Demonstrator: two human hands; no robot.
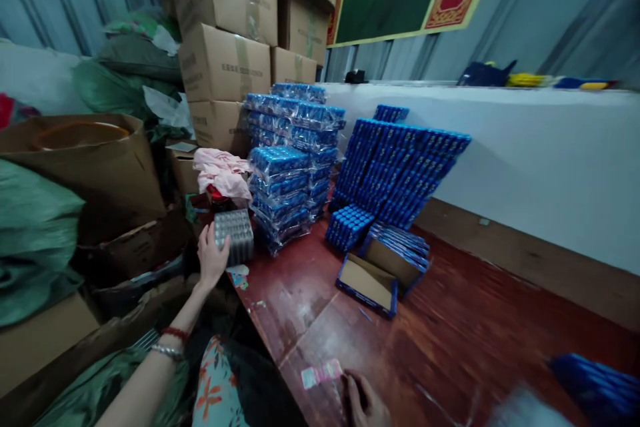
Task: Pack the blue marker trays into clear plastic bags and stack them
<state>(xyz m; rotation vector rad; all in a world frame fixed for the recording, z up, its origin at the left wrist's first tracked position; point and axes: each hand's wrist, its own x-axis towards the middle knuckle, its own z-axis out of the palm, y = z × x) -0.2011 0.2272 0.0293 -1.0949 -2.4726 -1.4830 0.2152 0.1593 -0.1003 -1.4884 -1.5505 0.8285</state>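
Observation:
At the table's left edge, my left hand straddles the near left corner of a grey block with rows of round ends on top. Its thumb lies over the block's front and the fingers reach along its left side. Low in the view, my right hand is curled, its fingertips at the right end of a small pink-and-white printed strip. Part of this hand is cut off by the lower edge. An open blue-edged cardboard tray sits farther up the table, apart from both hands.
Plastic-wrapped blue packs stand stacked behind the grey block, beside a pink cloth. Blue boxes lean against the white wall. Cartons rise at the back. A carton and green sacks crowd the left.

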